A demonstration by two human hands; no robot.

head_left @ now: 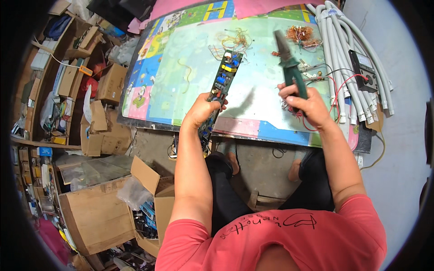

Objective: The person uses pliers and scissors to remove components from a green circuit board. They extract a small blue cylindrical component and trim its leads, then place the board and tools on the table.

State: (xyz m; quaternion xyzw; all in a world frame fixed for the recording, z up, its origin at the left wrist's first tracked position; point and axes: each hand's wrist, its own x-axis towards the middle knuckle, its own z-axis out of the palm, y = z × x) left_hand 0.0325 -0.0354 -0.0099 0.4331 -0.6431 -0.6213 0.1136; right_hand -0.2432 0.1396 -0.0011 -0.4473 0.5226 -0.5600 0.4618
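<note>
My left hand [203,110] is wrapped round a long, narrow circuit board [221,80] with blue, yellow and black parts on it. The board slants up and away over the table's near edge. At its far end thin loose wires [236,40] lie in a tangle. My right hand [313,106] grips green-handled pliers [291,71], raised above the table with their dark jaws pointing away from me. The pliers are slightly blurred and stand apart from the board. Behind the right hand, red and black leads [334,101] run toward a meter.
A patterned mat covers the table [181,97]. Copper wire scraps [298,34] lie at the far right, beside grey flexible hoses [332,54] and a black analog meter [363,67]. Cardboard boxes [110,83] and crowded shelves [45,86] stand left. An open carton [165,212] sits by my left arm.
</note>
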